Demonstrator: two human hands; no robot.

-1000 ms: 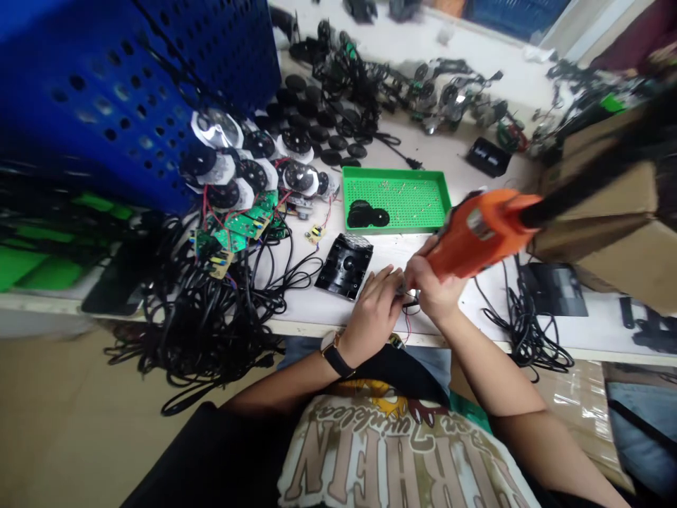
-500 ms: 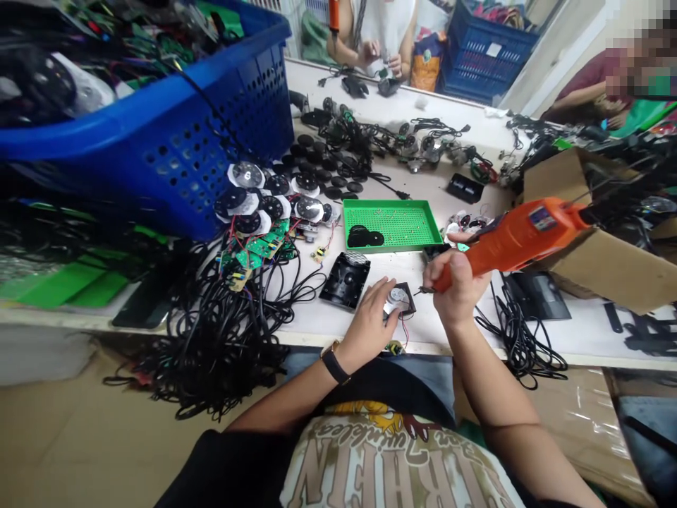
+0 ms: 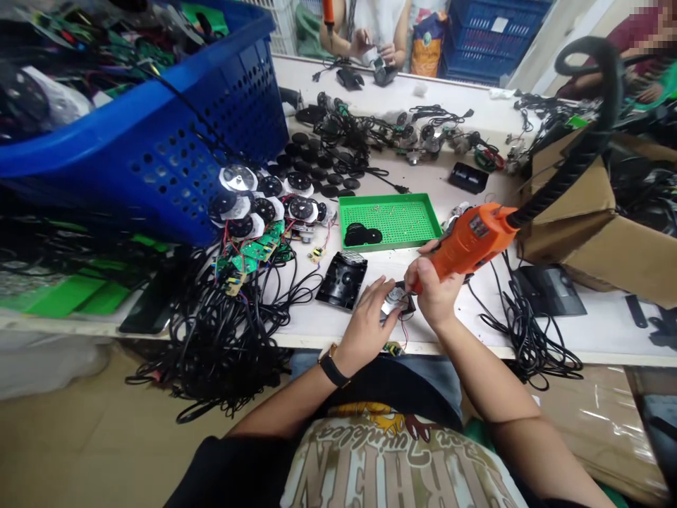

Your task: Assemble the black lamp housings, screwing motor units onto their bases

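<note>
My right hand (image 3: 434, 289) is wrapped round an orange electric screwdriver (image 3: 468, 240), its tip pointed down at a small black part with a silver disc (image 3: 398, 300) on the white table's (image 3: 465, 321) front edge. A thick black cable (image 3: 582, 134) curves up from the tool's back end. My left hand (image 3: 367, 321) steadies that small part with its fingers pressed on it; a watch is on the wrist. Thin red wires hang from the part over the table edge.
A green tray (image 3: 394, 219) with screws and black discs lies just beyond. A black housing (image 3: 343, 279) sits to the left, beside circuit boards, round discs and tangled black cables (image 3: 222, 324). A blue basket (image 3: 148, 141) stands at left, cardboard boxes (image 3: 592, 219) at right. Other people work at the far end.
The screwdriver has come down and left onto the small part, which my left hand keeps holding. The view has risen from looking low at the table to showing the far end.
</note>
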